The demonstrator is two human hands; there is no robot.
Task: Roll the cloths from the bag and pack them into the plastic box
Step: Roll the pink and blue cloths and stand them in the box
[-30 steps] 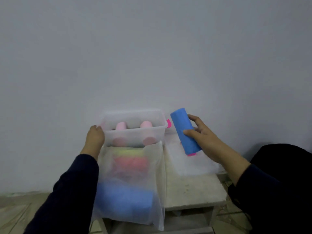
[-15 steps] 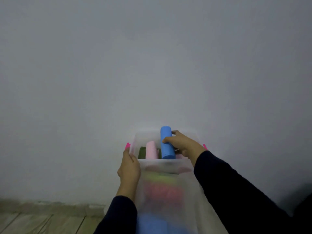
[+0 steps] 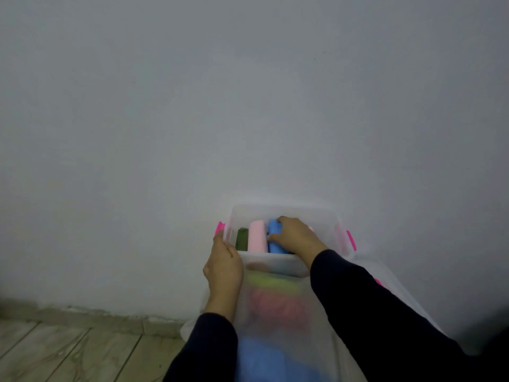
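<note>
head view — forward and down, close over plastic box (image 3: 286, 264) | mostly wall (image 3: 248, 106)

**Two bare hands, dark long sleeves**

A person seen from their own head, only the forearms and hands in view. The left hand (image 3: 223, 267) and right hand (image 3: 296, 235) are bare, with no gloves, rings or watch visible. Each arm wears a long, plain, very dark navy sleeve: the left sleeve (image 3: 205, 350) ends at the wrist, and so does the right sleeve (image 3: 366, 304). The fabric looks smooth and unmarked.
</note>
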